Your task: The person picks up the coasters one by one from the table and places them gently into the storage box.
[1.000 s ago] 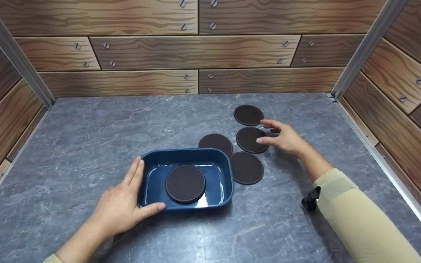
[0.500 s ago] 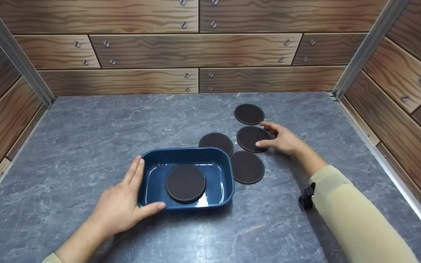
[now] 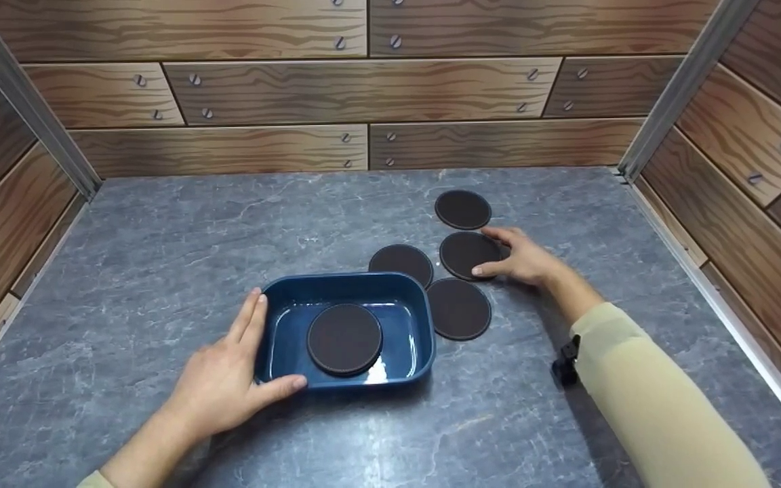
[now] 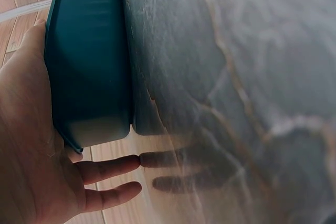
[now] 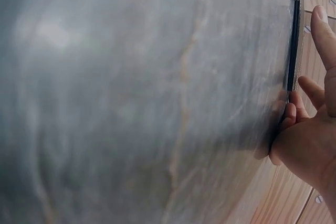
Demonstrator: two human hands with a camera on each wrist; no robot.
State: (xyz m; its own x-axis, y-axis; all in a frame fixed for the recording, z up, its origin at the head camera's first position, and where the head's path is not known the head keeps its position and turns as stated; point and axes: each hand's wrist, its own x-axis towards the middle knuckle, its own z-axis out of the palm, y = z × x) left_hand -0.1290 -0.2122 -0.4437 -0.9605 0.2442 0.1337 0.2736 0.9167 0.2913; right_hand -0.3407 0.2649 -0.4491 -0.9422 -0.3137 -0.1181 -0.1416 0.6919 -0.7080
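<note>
My left hand [image 3: 221,379] rests against the left end of a blue rectangular dish [image 3: 407,332], thumb along the front rim and straight fingers at the left side. Two of its fingers [image 4: 110,168] extend past the dish wall in the left wrist view. Inside the dish lies a dark brown round coaster [image 3: 344,339] with light stitching. My right hand [image 3: 523,261] is over the right side of another coaster [image 3: 464,252] on the table. Its thumb overlaps the top from above, and in the right wrist view the other fingers [image 5: 289,116] are low by the coaster's edge.
More matching coasters lie flat: one farther back [image 3: 463,209], one behind the dish's right corner [image 3: 401,264], partly hidden by it, and one beside its right wall [image 3: 459,309]. Wood-patterned walls [image 3: 363,91] enclose the grey marbled table [image 3: 228,224] at back and sides.
My right hand has come slightly down and left, its thumb farther over the coaster and its fingers closer to the edge. The left hand and dish stay put.
</note>
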